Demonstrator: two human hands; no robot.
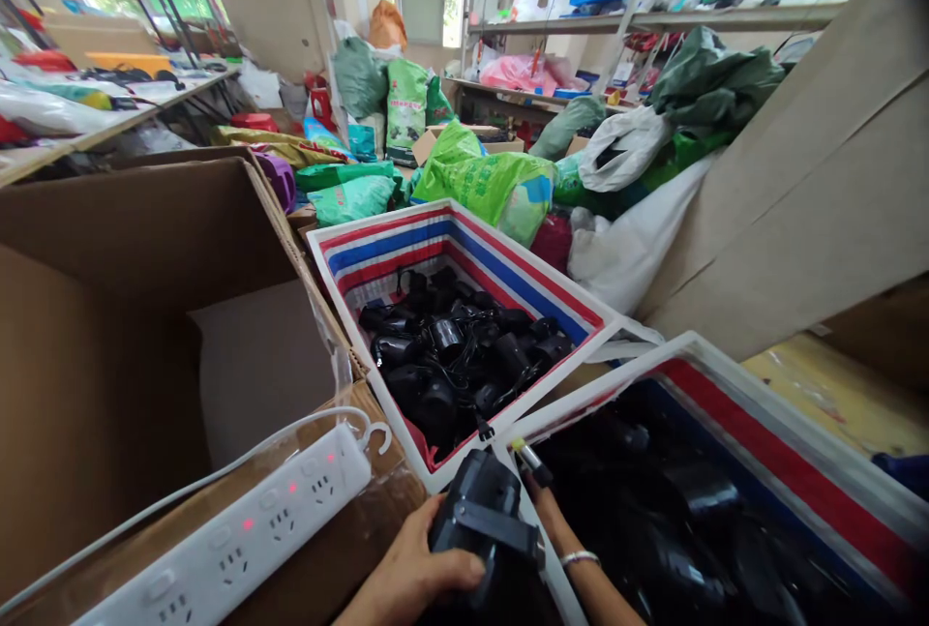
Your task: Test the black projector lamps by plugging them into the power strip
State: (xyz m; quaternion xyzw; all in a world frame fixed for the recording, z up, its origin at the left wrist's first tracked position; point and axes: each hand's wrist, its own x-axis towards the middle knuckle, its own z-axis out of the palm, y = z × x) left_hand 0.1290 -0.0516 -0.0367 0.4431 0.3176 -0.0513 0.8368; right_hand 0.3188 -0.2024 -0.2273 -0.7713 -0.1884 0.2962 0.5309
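My left hand (417, 563) grips a black lamp-like housing (483, 491) with a flat bracket across it, thumb pressed on its near side. Just beyond the housing, a small black two-pin plug (486, 431) shows over the bin rim. To the right, my right hand (548, 510), with a bracelet at the wrist, holds a small dark cylinder (533, 462) with a silver band and a yellow tip; its fingers are partly hidden. Black lamp-like units with cords (446, 341) fill the striped bin (529, 258) ahead. More black units (697, 491) lie in the right bin (784, 413).
A white power strip (290, 510) with red lights rests on a carton at the left. Behind it stands a large open cardboard box (131, 171). Filled sacks (479, 171) pile up beyond the bins. A cluttered table (174, 104) and shelves (726, 18) line the room.
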